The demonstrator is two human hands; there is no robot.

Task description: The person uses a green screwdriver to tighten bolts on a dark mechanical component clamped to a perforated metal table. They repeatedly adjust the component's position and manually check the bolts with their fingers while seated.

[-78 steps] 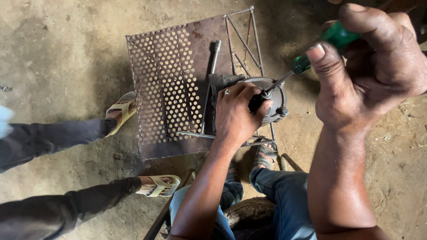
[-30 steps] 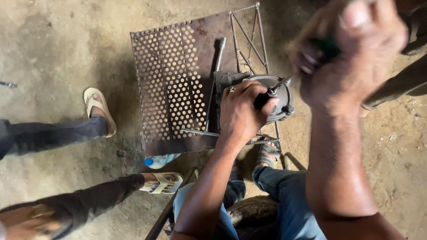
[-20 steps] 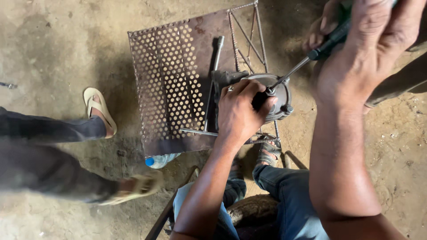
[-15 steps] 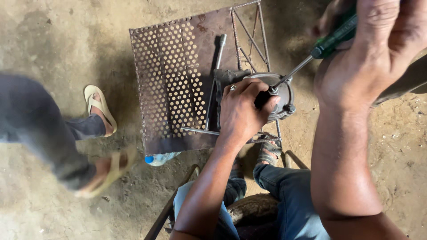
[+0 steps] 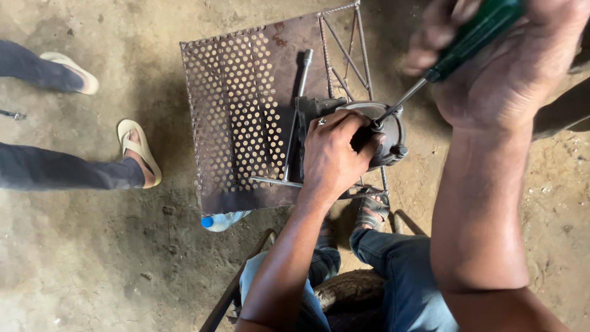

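My left hand (image 5: 335, 154), a ring on one finger, grips a round grey metal machine part (image 5: 386, 132) that rests at the right edge of a rusty perforated metal stand (image 5: 236, 117). My right hand (image 5: 510, 58) is raised close to the camera and holds a green-handled screwdriver (image 5: 470, 37). Its shaft slants down and its tip meets the part just beside my left fingers. A long metal rod (image 5: 296, 110) lies on the stand to the left of the part.
Another person's legs in dark trousers and pale sandals (image 5: 140, 150) stand on the dirt floor at the left. A plastic bottle with a blue cap (image 5: 222, 220) lies under the stand. My knees in blue jeans (image 5: 405, 276) and a sandalled foot (image 5: 372, 212) are below.
The other person has walked about at the left and now stands with both feet planted. My right hand has shifted with the screwdriver, its tip staying on the part. My left hand has kept its grip.
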